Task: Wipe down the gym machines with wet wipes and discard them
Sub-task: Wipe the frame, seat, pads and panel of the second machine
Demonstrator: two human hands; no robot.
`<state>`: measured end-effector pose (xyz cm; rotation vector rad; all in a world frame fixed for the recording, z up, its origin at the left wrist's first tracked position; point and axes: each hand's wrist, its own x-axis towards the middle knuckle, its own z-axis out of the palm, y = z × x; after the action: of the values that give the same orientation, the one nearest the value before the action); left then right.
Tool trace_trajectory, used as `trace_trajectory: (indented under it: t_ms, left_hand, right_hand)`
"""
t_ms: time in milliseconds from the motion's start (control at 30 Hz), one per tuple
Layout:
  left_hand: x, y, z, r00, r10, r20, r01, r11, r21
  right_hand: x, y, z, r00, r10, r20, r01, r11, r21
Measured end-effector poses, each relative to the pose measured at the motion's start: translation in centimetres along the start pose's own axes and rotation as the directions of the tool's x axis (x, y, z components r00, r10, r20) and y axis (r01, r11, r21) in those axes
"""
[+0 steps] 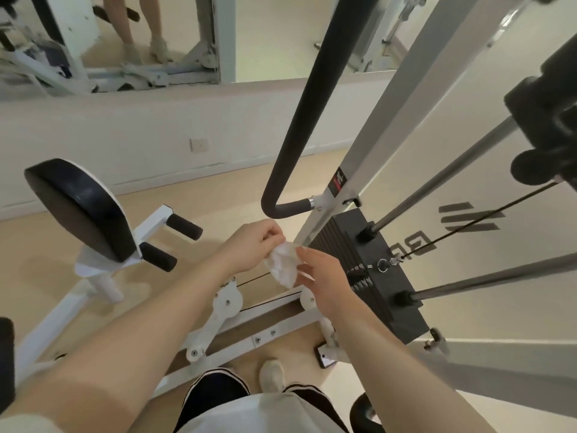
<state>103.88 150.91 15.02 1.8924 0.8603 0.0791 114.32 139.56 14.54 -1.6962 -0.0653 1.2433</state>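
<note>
The wet wipe [282, 264], crumpled, is held in the air between both hands above the machine's white base frame [265, 317]. The left hand [253, 245] pinches its upper edge with curled fingers; the right hand [321, 276] pinches its right side. A black weight stack [374, 276] stands just right. Beige floor [218, 195] lies open toward the mirrored wall [156, 126].

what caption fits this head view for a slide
Both hands hold a crumpled wet wipe beside the weight stack.
</note>
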Motion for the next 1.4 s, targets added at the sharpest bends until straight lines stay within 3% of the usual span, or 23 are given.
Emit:
trace_trajectory:
  t_ms: [100,267,367,467,533,600,667,733,800,867,1000,1133,1233,1300,1400]
  left_hand:
    - [1.2,0.0,0.5,0.999,-0.039,-0.020,0.038,0.998,-0.048]
    - [3.9,-0.9,1.6,0.992,-0.117,-0.057,0.112,0.990,-0.083]
    - [5.6,-2.3,2.4,0.980,-0.158,-0.120,0.142,0.982,-0.127]
    - [7.0,-3.5,3.5,0.971,-0.177,-0.159,0.152,0.976,-0.158]
    - [7.9,-4.5,4.2,0.958,-0.211,-0.196,0.174,0.967,-0.188]
    - [8.9,-5.7,4.6,0.923,-0.276,-0.269,0.205,0.943,-0.262]
    - [10.0,-7.0,4.7,0.877,-0.337,-0.344,0.216,0.913,-0.345]
    - [11.1,-8.2,4.8,0.856,-0.339,-0.390,0.195,0.911,-0.363]
    - [12.3,-9.1,4.8,0.876,-0.285,-0.390,0.143,0.924,-0.354]
    - [13.6,-9.8,4.9,0.906,-0.236,-0.351,0.097,0.923,-0.371]
    - [15.6,-10.9,5.5,0.922,-0.152,-0.355,0.031,0.946,-0.324]
    - [16.2,-10.9,4.8,0.904,-0.107,-0.413,0.019,0.977,-0.210]
    - [16.2,-10.7,4.0,0.925,-0.071,-0.373,0.022,0.991,-0.135]
    - [16.3,-10.7,3.7,0.937,-0.058,-0.345,0.031,0.996,-0.085]
    - [16.4,-10.8,3.5,0.941,-0.060,-0.333,0.045,0.998,-0.052]
  right_hand:
    - [2.0,-1.3,-0.7,0.999,0.045,-0.024,-0.044,0.998,0.045]
    - [5.9,-2.0,-1.0,0.998,0.049,0.051,-0.049,0.999,0.008]
    - [8.7,-1.4,-1.6,0.982,0.132,0.135,-0.140,0.989,0.045]
    - [11.1,-0.2,-1.8,0.972,0.101,0.212,-0.090,0.994,-0.063]
    - [12.4,0.6,-1.4,0.990,0.057,0.131,-0.031,0.981,-0.194]
    - [14.1,0.9,-1.2,0.997,-0.022,-0.071,0.001,0.959,-0.283]
    - [16.7,0.6,-1.3,0.959,-0.121,-0.256,0.049,0.962,-0.269]
    - [19.5,-0.2,-1.3,0.895,-0.280,-0.346,0.163,0.930,-0.329]
    - [21.9,-1.1,-1.2,0.808,-0.477,-0.345,0.256,0.812,-0.524]
    - [23.6,-1.7,-1.1,0.750,-0.616,-0.241,0.308,0.647,-0.697]
    - [26.5,1.0,0.8,0.719,-0.665,0.204,0.466,0.243,-0.851]
    - [27.4,4.0,1.6,0.671,-0.625,0.398,0.598,0.139,-0.789]
    - [28.7,2.5,-1.6,0.661,-0.532,0.530,0.566,-0.112,-0.817]
    - [29.2,0.8,-3.4,0.703,-0.502,0.504,0.470,-0.204,-0.859]
    - [28.4,-0.1,-3.0,0.727,-0.565,0.391,0.384,-0.138,-0.913]
